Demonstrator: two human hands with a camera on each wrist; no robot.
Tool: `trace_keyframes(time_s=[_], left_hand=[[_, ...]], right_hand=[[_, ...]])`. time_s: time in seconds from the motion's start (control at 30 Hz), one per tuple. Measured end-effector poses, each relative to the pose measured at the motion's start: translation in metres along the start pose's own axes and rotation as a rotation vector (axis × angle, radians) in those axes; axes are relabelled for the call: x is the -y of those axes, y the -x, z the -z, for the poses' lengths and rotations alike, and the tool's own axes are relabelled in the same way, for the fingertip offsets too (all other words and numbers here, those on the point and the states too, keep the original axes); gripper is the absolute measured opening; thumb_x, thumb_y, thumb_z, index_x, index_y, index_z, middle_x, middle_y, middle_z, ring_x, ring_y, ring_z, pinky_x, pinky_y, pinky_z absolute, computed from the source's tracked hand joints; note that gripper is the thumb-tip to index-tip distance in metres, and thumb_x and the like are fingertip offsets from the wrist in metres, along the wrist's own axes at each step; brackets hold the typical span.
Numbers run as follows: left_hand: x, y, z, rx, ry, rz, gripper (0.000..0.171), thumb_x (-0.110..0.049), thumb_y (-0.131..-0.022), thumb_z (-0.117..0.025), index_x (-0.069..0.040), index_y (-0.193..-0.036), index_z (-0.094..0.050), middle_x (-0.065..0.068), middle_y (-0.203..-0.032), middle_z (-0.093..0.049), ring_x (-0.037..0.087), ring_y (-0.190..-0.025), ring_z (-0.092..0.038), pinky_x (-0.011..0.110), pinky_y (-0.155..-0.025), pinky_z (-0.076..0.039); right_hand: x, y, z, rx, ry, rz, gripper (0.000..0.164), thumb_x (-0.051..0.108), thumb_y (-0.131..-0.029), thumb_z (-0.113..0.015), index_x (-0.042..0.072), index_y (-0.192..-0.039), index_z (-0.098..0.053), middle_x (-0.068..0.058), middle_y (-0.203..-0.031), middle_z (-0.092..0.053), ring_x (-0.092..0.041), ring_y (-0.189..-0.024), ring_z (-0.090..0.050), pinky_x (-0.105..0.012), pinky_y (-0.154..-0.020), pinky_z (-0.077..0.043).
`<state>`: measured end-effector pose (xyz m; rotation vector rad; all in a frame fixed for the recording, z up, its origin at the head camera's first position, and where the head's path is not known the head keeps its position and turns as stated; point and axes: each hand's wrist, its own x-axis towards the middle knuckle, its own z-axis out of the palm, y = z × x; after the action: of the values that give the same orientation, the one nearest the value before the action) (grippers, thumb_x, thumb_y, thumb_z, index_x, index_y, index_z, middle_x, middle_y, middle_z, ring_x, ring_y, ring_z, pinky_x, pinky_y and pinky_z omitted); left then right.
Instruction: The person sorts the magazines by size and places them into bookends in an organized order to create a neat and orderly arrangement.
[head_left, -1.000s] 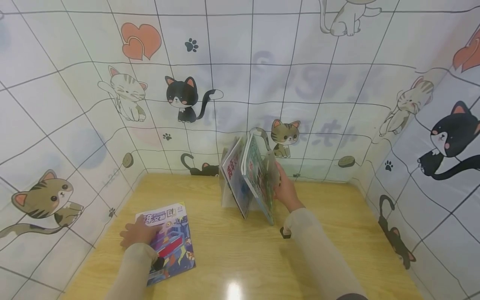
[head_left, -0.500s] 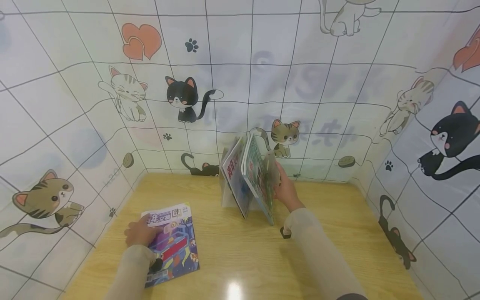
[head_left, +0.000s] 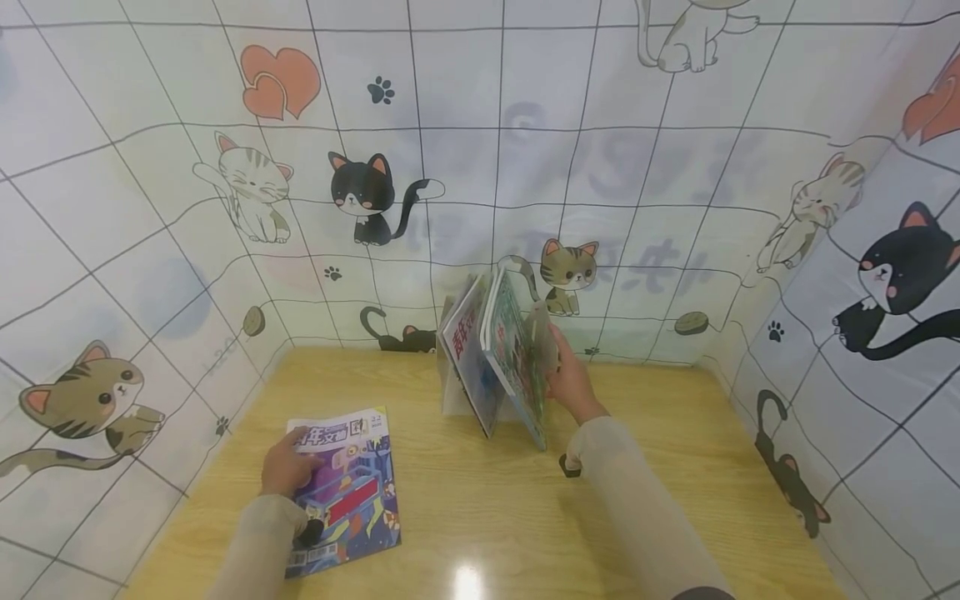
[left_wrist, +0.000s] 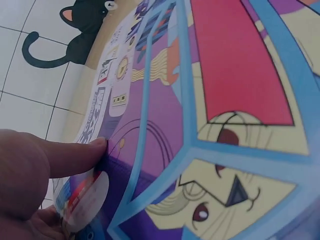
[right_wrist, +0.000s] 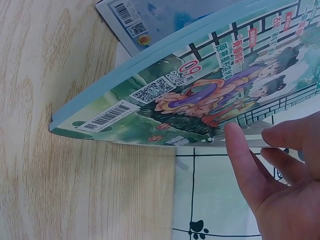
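Observation:
My left hand (head_left: 287,468) grips the left edge of a purple magazine (head_left: 352,500) near the table's front left. In the left wrist view its thumb lies on the cover (left_wrist: 165,125), with fingers partly hidden at the edge. At the back centre, a translucent grey bookend (head_left: 452,392) holds a white magazine (head_left: 471,358) and a green-covered magazine (head_left: 516,358), both leaning. My right hand (head_left: 573,379) pinches the bookend's right panel beside the green magazine (right_wrist: 200,100). The right wrist view shows the thumb in front of that panel and fingers behind.
The wood-grain table (head_left: 480,517) meets a cat-patterned sheet (head_left: 480,167) at the back and both sides. This sheet rises close behind the bookend. Bare tabletop lies between the purple magazine and the bookend.
My left hand has moved the purple magazine a little to the right and slightly toward me. My right hand and the bookend have stayed in place.

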<state>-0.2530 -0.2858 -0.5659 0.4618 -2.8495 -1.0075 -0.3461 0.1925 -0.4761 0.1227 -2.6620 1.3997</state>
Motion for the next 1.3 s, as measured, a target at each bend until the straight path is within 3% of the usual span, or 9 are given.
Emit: trace_keyframes(time_s=[0.27,0.47,0.63,0.87,1.0,1.13,1.3], left_hand=[[-0.001,0.007,0.01,0.046,0.08,0.009,0.068,-0.013,-0.068,-0.069,-0.006,-0.128,-0.039,0.031,-0.121,-0.038,0.045,-0.099,-0.042,0.055,-0.082,-0.031],[-0.002,0.01,0.011,0.059,0.148,0.038,0.065,-0.019,-0.071,-0.069,-0.011,-0.129,-0.041,0.028,-0.122,-0.038,0.041,-0.094,-0.046,0.051,-0.075,-0.039],[-0.009,0.011,0.014,0.056,0.157,0.006,0.061,-0.023,-0.072,-0.069,-0.014,-0.127,-0.045,0.026,-0.121,-0.041,0.037,-0.093,-0.048,0.048,-0.072,-0.042],[-0.018,0.013,0.019,0.072,0.153,-0.041,0.059,-0.022,-0.074,-0.068,-0.017,-0.128,-0.044,0.024,-0.123,-0.042,0.037,-0.096,-0.049,0.048,-0.073,-0.042],[-0.023,0.014,0.025,0.075,0.12,-0.092,0.057,-0.018,-0.075,-0.066,-0.019,-0.127,-0.044,0.022,-0.123,-0.043,0.039,-0.1,-0.047,0.05,-0.075,-0.042],[-0.031,0.015,0.032,0.123,0.14,-0.132,0.056,-0.004,-0.075,-0.061,-0.016,-0.127,-0.044,0.026,-0.121,-0.043,0.037,-0.092,-0.052,0.043,-0.067,-0.046],[-0.039,0.018,0.041,0.224,0.215,-0.121,0.059,0.004,-0.072,-0.054,-0.013,-0.127,-0.043,0.029,-0.119,-0.042,0.029,-0.081,-0.056,0.036,-0.059,-0.048]], right_hand=[[-0.001,-0.001,0.0,-0.004,0.013,-0.003,0.097,-0.011,-0.077,-0.052,0.054,-0.129,-0.004,-0.022,-0.128,-0.035,-0.031,-0.082,-0.053,-0.029,-0.045,-0.048],[-0.002,0.0,0.0,0.004,-0.009,0.005,0.095,-0.011,-0.077,-0.051,0.053,-0.13,-0.005,-0.023,-0.128,-0.035,-0.033,-0.086,-0.052,-0.034,-0.048,-0.049],[-0.002,0.001,0.001,0.005,-0.023,0.009,0.095,-0.012,-0.076,-0.052,0.05,-0.132,-0.006,-0.023,-0.127,-0.035,-0.034,-0.086,-0.052,-0.036,-0.049,-0.049],[-0.001,0.001,0.0,0.001,-0.004,0.009,0.095,-0.011,-0.076,-0.053,0.05,-0.132,-0.007,-0.023,-0.126,-0.036,-0.034,-0.086,-0.053,-0.026,-0.044,-0.047],[-0.001,0.0,0.0,-0.005,-0.006,0.007,0.095,-0.012,-0.075,-0.054,0.048,-0.133,-0.008,-0.023,-0.126,-0.037,-0.033,-0.084,-0.053,-0.029,-0.045,-0.048],[-0.001,-0.001,0.0,-0.01,-0.013,0.007,0.095,-0.012,-0.075,-0.054,0.047,-0.133,-0.009,-0.023,-0.126,-0.037,-0.033,-0.085,-0.053,-0.034,-0.048,-0.049],[-0.002,0.0,0.001,-0.001,-0.001,0.014,0.094,-0.012,-0.076,-0.053,0.048,-0.133,-0.008,-0.023,-0.126,-0.037,-0.034,-0.085,-0.053,-0.028,-0.045,-0.048]])
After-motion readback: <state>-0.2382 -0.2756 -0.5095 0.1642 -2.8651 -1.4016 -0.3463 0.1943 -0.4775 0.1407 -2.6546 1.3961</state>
